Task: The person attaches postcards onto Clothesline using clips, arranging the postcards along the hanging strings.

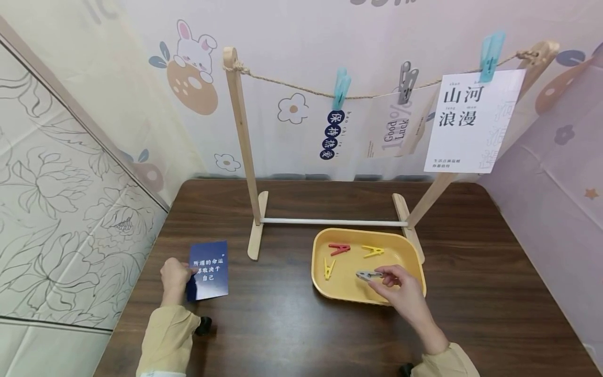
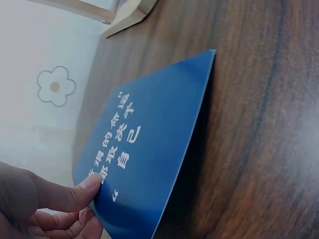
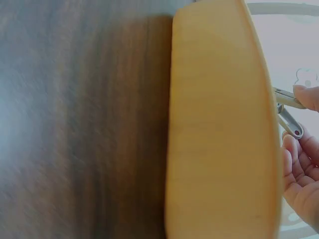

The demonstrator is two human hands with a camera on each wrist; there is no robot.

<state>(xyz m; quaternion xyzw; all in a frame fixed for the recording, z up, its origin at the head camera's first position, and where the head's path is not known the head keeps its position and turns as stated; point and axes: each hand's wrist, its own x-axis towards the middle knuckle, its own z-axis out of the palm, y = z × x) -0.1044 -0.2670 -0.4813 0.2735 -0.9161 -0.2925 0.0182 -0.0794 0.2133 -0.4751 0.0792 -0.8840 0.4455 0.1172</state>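
Observation:
My left hand (image 1: 174, 276) pinches the left edge of a dark blue card (image 1: 210, 288) with white lettering. In the left wrist view, the thumb lies on the printed face of the card (image 2: 154, 129), which is tilted up off the table along one side. Over the yellow tray (image 1: 320, 283), my right hand (image 1: 400, 288) holds a grey clothespin (image 1: 368, 275) between thumb and fingers. A red clothespin (image 1: 339, 249) and two yellow clothespins (image 1: 373, 251) lie in the tray. The tray's side wall (image 3: 224, 124) hides part of the grey clothespin in the right wrist view.
Behind the tray stands a wooden rack (image 1: 245, 136) with a twine line (image 1: 292, 90). Cards hang from it: a white card (image 1: 464, 141) and a blue-lettered card (image 1: 332, 136) under light blue clothespins, and a Good Luck card (image 1: 393, 131) under a grey clothespin.

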